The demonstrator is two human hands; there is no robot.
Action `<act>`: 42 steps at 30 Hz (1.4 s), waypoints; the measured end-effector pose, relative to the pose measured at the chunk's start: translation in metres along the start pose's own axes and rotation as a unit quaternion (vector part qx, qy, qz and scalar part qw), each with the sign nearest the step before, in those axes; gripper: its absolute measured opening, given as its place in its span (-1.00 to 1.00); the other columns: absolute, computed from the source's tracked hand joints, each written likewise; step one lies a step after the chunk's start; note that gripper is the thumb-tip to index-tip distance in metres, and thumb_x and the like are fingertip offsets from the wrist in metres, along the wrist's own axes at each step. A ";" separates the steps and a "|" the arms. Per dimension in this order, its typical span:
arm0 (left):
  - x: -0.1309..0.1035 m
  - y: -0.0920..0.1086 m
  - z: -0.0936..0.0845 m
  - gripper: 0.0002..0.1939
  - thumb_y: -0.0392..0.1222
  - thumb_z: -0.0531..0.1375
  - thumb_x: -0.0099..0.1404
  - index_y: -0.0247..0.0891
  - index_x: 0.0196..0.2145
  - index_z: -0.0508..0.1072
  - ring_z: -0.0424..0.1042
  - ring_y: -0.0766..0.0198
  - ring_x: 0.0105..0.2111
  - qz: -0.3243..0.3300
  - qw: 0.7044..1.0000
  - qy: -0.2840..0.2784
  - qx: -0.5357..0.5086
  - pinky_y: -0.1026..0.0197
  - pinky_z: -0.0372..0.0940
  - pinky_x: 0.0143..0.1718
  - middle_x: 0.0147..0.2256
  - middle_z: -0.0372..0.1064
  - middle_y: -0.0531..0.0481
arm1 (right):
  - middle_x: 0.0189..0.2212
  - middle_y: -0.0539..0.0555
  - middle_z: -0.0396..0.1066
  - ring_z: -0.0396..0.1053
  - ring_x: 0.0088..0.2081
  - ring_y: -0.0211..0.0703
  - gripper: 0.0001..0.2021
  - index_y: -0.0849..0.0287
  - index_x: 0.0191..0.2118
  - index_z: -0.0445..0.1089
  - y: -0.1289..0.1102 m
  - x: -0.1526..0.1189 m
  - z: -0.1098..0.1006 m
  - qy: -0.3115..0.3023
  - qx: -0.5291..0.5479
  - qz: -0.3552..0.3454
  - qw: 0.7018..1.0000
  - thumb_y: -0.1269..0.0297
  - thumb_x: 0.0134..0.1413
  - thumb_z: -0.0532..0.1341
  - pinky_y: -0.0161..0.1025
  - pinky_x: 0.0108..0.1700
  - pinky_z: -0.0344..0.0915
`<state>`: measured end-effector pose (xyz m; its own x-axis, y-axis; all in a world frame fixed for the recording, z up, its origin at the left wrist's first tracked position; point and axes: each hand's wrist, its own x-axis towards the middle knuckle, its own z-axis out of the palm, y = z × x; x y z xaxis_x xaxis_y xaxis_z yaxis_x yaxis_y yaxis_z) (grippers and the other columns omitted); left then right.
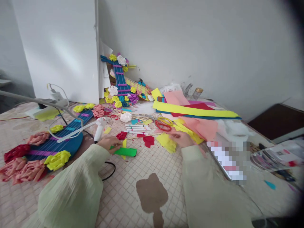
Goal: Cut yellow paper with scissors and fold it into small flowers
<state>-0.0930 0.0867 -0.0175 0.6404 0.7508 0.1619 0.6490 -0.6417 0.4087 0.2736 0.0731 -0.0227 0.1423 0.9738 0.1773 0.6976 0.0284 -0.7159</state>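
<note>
Evidently, left hand (110, 144) holds left end of glossy green rectangular case (127, 152), below and left of frame centre, likely for steadiness. Right hand (182, 139), fingers bent, sits at crumpled yellow tissue-paper sheet (167, 143), right of centre; cannot tell whether pinching. White plastic glue-gun-like tool (99, 130) lies left, probably for easy reach.
</note>
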 end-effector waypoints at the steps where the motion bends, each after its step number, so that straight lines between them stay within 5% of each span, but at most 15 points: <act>1: 0.001 0.002 0.000 -0.74 -0.16 -0.01 0.09 -0.28 -0.36 0.43 0.36 0.24 -0.38 0.001 1.000 0.020 0.005 0.23 0.23 -0.30 -0.39 0.40 -0.08 | -0.54 0.04 0.41 0.29 -0.51 -0.22 -0.77 0.17 -0.44 0.46 0.001 0.001 0.005 -0.005 -0.009 -0.011 1.000 0.20 -0.35 0.24 -0.30 -0.43 0.23; 5: 0.006 0.015 -0.001 -0.73 -0.12 -0.01 0.12 -0.29 -0.38 0.42 0.36 0.22 -0.35 0.019 0.996 0.084 0.004 0.17 0.23 -0.25 -0.39 0.40 -0.10 | -0.47 0.08 0.40 0.29 -0.40 -0.16 -0.79 0.16 -0.51 0.43 0.006 0.006 0.021 0.007 -0.038 -0.036 0.999 0.21 -0.42 0.26 -0.25 -0.30 0.20; 12: 0.014 0.039 0.000 -0.78 -0.16 0.04 0.11 -0.28 -0.36 0.42 0.35 0.22 -0.30 0.034 0.980 0.198 -0.004 0.16 0.23 -0.20 -0.36 0.40 -0.10 | -0.53 0.00 0.33 0.23 -0.48 -0.23 -0.86 0.18 -0.57 0.31 0.005 0.005 0.021 0.044 -0.024 -0.031 0.998 0.23 -0.34 0.20 -0.27 -0.37 0.17; 17: 0.016 0.060 -0.003 -0.81 -0.17 0.07 0.08 -0.24 -0.37 0.42 0.35 0.24 -0.33 0.026 0.977 0.202 -0.066 0.19 0.25 -0.24 -0.37 0.41 -0.06 | -0.53 0.01 0.31 0.23 -0.46 -0.23 -0.84 0.20 -0.58 0.28 -0.009 -0.001 0.012 0.059 0.052 -0.030 0.996 0.21 -0.29 0.19 -0.27 -0.35 0.18; 20: 0.020 0.081 0.003 -0.81 -0.15 0.07 0.09 -0.27 -0.37 0.41 0.36 0.27 -0.37 0.002 0.965 0.182 -0.189 0.23 0.28 -0.31 -0.40 0.40 -0.07 | -0.54 0.00 0.31 0.23 -0.51 -0.28 -0.78 0.22 -0.51 0.27 -0.027 -0.009 0.007 0.042 0.114 -0.028 0.992 0.13 -0.22 0.16 -0.31 -0.42 0.21; 23: 0.032 0.104 0.018 -0.68 -0.07 0.11 0.06 -0.32 -0.26 0.35 0.35 0.25 -0.31 -0.083 0.905 0.151 -0.390 0.20 0.30 -0.32 -0.27 0.34 -0.14 | -0.53 -0.01 0.32 0.24 -0.56 -0.33 -0.74 0.22 -0.42 0.27 -0.055 -0.018 0.007 -0.007 0.215 -0.029 0.976 0.11 -0.18 0.15 -0.35 -0.49 0.22; 26: 0.048 0.119 0.031 -0.49 -0.01 0.21 -0.07 -0.29 -0.17 0.27 0.35 0.28 -0.37 -0.182 0.799 0.134 -0.557 0.20 0.31 -0.40 -0.23 0.30 -0.13 | -0.49 -0.01 0.33 0.25 -0.54 -0.35 -0.77 0.21 -0.43 0.27 -0.083 -0.025 0.013 -0.080 0.420 -0.011 0.904 0.18 -0.22 0.22 -0.36 -0.48 0.23; 30: 0.059 0.123 0.038 -0.59 -0.02 0.27 -0.16 -0.36 -0.38 0.36 0.32 0.39 -0.57 -0.208 0.735 0.145 -0.629 0.31 0.26 -0.53 -0.52 0.34 0.01 | -0.49 -0.04 0.32 0.27 -0.49 -0.34 -0.81 0.20 -0.46 0.28 -0.104 -0.030 0.026 -0.129 0.533 0.017 0.836 0.24 -0.25 0.25 -0.37 -0.43 0.23; 35: 0.052 0.111 0.042 -0.71 -0.06 0.28 -0.17 -0.36 -0.62 0.37 0.24 0.47 -0.68 -0.220 0.739 0.158 -0.617 0.39 0.19 -0.61 -0.67 0.32 0.07 | -0.53 -0.04 0.31 0.24 -0.51 -0.34 -0.80 0.21 -0.46 0.30 -0.093 -0.033 0.038 -0.101 0.509 0.034 0.854 0.26 -0.28 0.27 -0.37 -0.46 0.20; 42: 0.043 0.104 0.045 -0.69 0.02 0.23 -0.13 -0.33 -0.58 0.43 0.28 0.45 -0.68 -0.232 0.762 0.111 -0.594 0.38 0.22 -0.60 -0.62 0.38 0.03 | -0.58 -0.03 0.28 0.19 -0.58 -0.36 -0.79 0.23 -0.47 0.30 -0.077 -0.043 0.036 -0.095 0.442 0.044 0.891 0.22 -0.26 0.26 -0.35 -0.51 0.17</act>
<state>0.0207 0.0454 -0.0087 0.2843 0.9462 -0.1542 -0.1294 0.1973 0.9718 0.1882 0.0369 0.0006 -0.0117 0.9992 0.0372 -0.1483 0.0350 -0.9883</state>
